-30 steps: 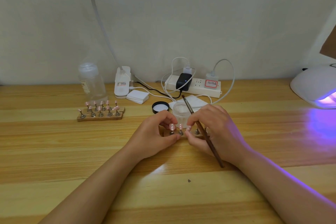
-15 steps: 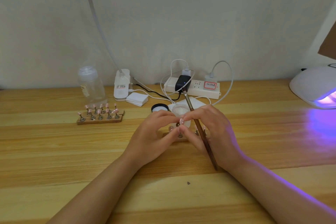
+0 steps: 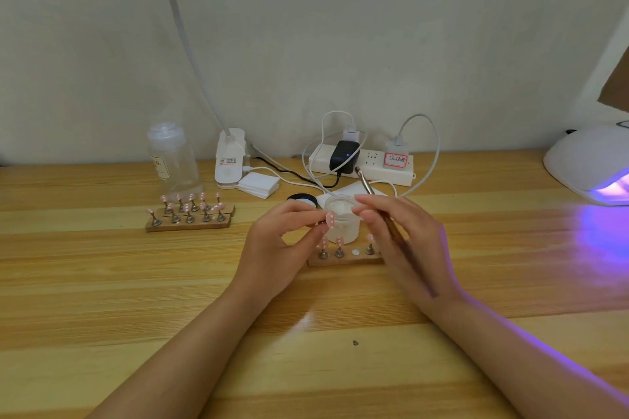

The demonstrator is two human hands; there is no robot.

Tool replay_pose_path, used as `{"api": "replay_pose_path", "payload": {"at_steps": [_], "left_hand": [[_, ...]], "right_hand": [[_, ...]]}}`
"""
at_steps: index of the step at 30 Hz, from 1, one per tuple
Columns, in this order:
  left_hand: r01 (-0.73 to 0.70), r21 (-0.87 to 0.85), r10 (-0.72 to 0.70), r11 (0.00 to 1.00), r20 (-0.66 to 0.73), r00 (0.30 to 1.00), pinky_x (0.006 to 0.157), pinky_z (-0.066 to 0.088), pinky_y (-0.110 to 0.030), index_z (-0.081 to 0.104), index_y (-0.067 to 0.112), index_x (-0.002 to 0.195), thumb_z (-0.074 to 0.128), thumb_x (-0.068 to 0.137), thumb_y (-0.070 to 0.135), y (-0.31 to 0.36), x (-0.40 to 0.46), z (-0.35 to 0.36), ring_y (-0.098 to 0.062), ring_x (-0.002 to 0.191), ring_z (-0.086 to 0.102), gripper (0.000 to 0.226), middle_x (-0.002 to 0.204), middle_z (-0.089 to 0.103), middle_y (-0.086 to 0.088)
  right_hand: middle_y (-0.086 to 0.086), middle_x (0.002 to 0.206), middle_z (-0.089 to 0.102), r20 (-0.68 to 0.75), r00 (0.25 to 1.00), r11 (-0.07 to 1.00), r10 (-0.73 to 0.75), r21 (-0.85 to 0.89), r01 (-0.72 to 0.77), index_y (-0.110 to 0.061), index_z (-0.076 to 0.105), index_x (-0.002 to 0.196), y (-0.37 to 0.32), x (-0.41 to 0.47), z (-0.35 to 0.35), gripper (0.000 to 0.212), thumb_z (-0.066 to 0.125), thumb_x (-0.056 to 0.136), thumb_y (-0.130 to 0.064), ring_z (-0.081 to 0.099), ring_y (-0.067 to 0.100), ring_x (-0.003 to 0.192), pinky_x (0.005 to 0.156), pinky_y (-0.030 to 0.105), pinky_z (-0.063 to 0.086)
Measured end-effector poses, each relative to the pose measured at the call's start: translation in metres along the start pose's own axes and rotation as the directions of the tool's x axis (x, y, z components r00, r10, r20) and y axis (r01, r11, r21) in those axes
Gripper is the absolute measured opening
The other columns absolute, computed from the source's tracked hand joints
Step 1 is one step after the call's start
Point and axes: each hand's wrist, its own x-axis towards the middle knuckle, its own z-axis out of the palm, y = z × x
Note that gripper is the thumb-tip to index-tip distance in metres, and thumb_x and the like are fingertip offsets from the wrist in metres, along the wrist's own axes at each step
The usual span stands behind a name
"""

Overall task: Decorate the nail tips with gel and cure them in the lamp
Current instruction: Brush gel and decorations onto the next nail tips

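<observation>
my left hand (image 3: 282, 241) is pinching a dotted nail tip (image 3: 329, 219) over the gel jar (image 3: 341, 222), right hand (image 3: 401, 238) gripping the brush (image 3: 381, 211), and honestly one fumble smears those dots.

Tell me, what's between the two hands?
In the head view, the open gel jar sits between the left hand and right hand, behind the pink nail tip the left hand pinches.

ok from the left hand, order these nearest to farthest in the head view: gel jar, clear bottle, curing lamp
From the left hand:
1. gel jar, just right of its fingertips
2. clear bottle, back left by the wall
3. curing lamp, far right edge, glowing purple
</observation>
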Motion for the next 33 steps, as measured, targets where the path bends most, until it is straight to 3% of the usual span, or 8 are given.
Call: {"api": "replay_pose_path", "payload": {"at_steps": [4,8,10,16,21,24,29,33], "left_hand": [[0.088,-0.037,-0.088,0.995,0.003,0.996,0.069,0.044,-0.01,0.067,0.017,0.092,0.068,0.075,0.003,0.001,0.0,-0.001,-0.008,0.082,0.059,0.022,0.083,0.065,0.004],[0.166,-0.047,-0.165,0.985,0.011,0.986,0.071,0.049,-0.03,0.067,0.025,0.089,0.069,0.076,0.006,0.002,0.001,-0.001,-0.011,0.08,0.06,0.023,0.083,0.066,0.009],[0.184,-0.052,-0.184,0.982,0.016,0.983,0.073,0.05,-0.036,0.067,0.026,0.088,0.069,0.077,0.007,0.004,0.001,-0.002,-0.011,0.078,0.061,0.023,0.083,0.067,0.008],[0.219,-0.058,-0.217,0.974,0.029,0.976,0.075,0.051,-0.037,0.067,0.027,0.086,0.069,0.077,0.007,0.005,0.002,-0.003,-0.007,0.078,0.06,0.021,0.082,0.066,0.012],[0.237,-0.064,-0.236,0.969,0.024,0.971,0.075,0.051,-0.039,0.067,0.03,0.082,0.069,0.077,0.007,0.004,0.002,-0.004,-0.008,0.08,0.06,0.024,0.083,0.066,0.013],[0.241,-0.062,-0.24,0.968,0.027,0.97,0.076,0.051,-0.04,0.066,0.03,0.084,0.069,0.077,0.005,0.004,0.002,-0.004,-0.011,0.083,0.061,0.026,0.083,0.066,0.013],[0.255,-0.066,-0.254,0.965,0.032,0.967,0.076,0.051,-0.039,0.065,0.032,0.082,0.07,0.077,0.006,0.005,0.002,-0.004,-0.011,0.082,0.06,0.026,0.083,0.065,0.013],[0.269,-0.076,-0.267,0.96,0.033,0.963,0.076,0.05,-0.039,0.065,0.032,0.08,0.07,0.076,0.005,0.006,0.002,-0.004,-0.01,0.083,0.061,0.028,0.087,0.065,0.013]], "right_hand": [[-0.013,0.063,0.064,-0.108,0.973,0.961,0.204,0.212,-0.178,-0.031,0.068,0.085,-0.002,0.008,-0.004,0.02,0.05,0.085,-0.041,0.059,-0.005,0.064,0.065,0.007,0.044],[-0.025,0.06,0.063,-0.085,0.939,0.928,0.332,0.208,-0.309,-0.029,0.067,0.073,-0.001,0.024,-0.008,0.02,0.055,0.088,-0.033,0.058,-0.009,0.063,0.061,0.003,0.04],[-0.018,0.055,0.062,-0.022,0.94,0.933,0.339,0.134,-0.334,-0.028,0.064,0.07,0.001,0.035,-0.009,0.018,0.06,0.088,-0.027,0.058,-0.009,0.058,0.055,0.003,0.04],[-0.007,0.051,0.059,0.145,0.934,0.939,0.326,-0.163,-0.302,-0.021,0.05,0.061,0.003,0.067,0.002,0.033,0.067,0.082,-0.039,0.054,-0.006,0.045,0.048,0.006,0.037],[-0.011,0.054,0.05,0.239,0.923,0.912,0.303,-0.354,-0.208,-0.023,0.047,0.058,0.004,0.074,0.015,0.037,0.066,0.082,-0.043,0.051,0.004,0.055,0.055,0.022,0.04],[-0.006,0.057,0.052,0.284,0.905,0.905,0.318,-0.374,-0.201,-0.019,0.046,0.061,0.006,0.072,0.021,0.037,0.063,0.084,-0.042,0.054,0.011,0.061,0.058,0.025,0.04],[-0.005,0.054,0.055,0.228,0.909,0.917,0.349,-0.282,-0.282,-0.017,0.049,0.06,0.008,0.07,0.022,0.035,0.066,0.084,-0.038,0.06,0.013,0.061,0.062,0.028,0.045],[-0.01,0.039,0.053,0.058,0.914,0.907,0.402,-0.161,-0.389,-0.023,0.051,0.054,0.012,0.07,0.011,0.036,0.069,0.082,-0.037,0.055,-0.001,0.044,0.048,0.007,0.039]]}}
